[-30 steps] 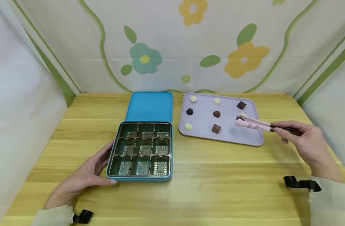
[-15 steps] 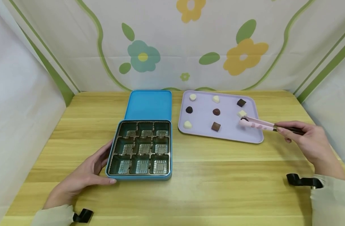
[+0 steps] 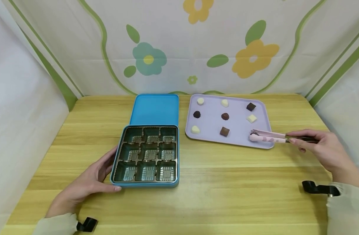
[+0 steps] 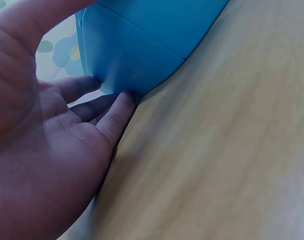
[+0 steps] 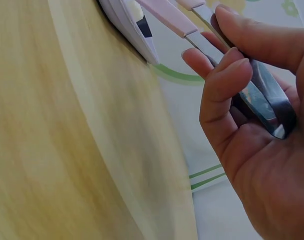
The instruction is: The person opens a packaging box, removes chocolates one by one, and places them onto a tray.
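Note:
My left hand (image 3: 89,181) rests at the near left corner of a blue tin (image 3: 174,185), thumb along its front and fingers against its left side. In the left wrist view, the fingertips (image 4: 122,100) touch the blue wall. A dark divided insert (image 3: 150,154) with bare compartments fills the tin. My right hand (image 3: 326,148) grips pink-tipped tongs (image 3: 269,138) by the dark metal handle (image 5: 269,102). The tong tips are over the near right part of a lilac tray (image 3: 241,130). A dark spot shows between them; I cannot tell what it is.
Chocolates stand spaced on the tray, among them a white square (image 3: 251,118), a dark square (image 3: 251,106), a brown square (image 3: 224,131) and a brown dome (image 3: 225,116). A blue lid (image 3: 155,109) lies behind the tin. A floral cloth (image 3: 173,75) hangs behind the table (image 3: 214,195).
The right hand and tongs have moved slightly right and nearer the tray's front edge, uncovering the white square chocolate. The left hand and tin have stayed put.

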`<state>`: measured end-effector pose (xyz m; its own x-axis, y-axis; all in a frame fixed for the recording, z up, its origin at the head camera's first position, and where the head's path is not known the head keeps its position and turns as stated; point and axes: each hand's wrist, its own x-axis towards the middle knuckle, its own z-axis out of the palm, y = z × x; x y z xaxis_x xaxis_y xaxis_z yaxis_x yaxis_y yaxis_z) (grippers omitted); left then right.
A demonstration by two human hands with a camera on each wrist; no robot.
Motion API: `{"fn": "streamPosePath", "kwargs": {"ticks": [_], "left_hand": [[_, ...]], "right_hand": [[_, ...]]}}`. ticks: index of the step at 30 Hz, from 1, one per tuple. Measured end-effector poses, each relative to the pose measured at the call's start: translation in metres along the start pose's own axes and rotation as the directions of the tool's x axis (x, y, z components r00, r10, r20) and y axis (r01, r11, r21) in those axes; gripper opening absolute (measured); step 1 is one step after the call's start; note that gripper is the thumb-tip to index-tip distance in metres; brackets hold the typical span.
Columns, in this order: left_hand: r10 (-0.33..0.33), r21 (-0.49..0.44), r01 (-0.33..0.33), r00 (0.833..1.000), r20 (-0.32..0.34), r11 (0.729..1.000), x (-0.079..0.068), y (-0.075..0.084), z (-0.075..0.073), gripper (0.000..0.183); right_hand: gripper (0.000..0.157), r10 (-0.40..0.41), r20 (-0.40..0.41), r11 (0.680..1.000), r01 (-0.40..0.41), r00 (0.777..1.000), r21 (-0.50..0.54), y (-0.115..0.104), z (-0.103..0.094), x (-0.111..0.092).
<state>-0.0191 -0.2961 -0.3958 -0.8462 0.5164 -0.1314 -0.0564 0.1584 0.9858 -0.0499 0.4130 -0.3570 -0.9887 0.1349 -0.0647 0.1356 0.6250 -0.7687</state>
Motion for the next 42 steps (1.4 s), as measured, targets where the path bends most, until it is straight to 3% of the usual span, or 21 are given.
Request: {"fn": "streamPosePath", "kwargs": {"ticks": [10,18,24,33,42], "left_hand": [[-0.005,0.003,0.005,1.0,-0.002,1.0,-0.001,-0.001,0.0,0.12],[-0.002,0.005,0.002,1.0,-0.008,1.0,-0.001,-0.001,0.0,0.12],[0.006,0.01,-0.006,1.0,-0.006,1.0,-0.001,0.0,0.001,0.12],[0.001,0.016,-0.001,1.0,-0.012,1.0,-0.001,0.002,0.001,0.121],[-0.005,0.006,0.005,1.0,-0.009,1.0,-0.002,0.003,0.001,0.12]], "right_hand": [[0.025,0.003,-0.031,0.996,-0.001,1.0,0.089,-0.003,-0.013,-0.006],[0.029,-0.009,-0.054,0.997,0.013,0.999,0.073,-0.011,-0.011,-0.007],[0.032,-0.056,-0.06,0.998,0.058,0.997,0.034,-0.028,0.002,-0.007],[0.023,-0.21,-0.029,0.976,0.212,0.977,0.055,-0.053,0.024,-0.007],[0.022,-0.215,0.016,0.975,0.213,0.977,0.065,-0.063,0.046,-0.006]]}}
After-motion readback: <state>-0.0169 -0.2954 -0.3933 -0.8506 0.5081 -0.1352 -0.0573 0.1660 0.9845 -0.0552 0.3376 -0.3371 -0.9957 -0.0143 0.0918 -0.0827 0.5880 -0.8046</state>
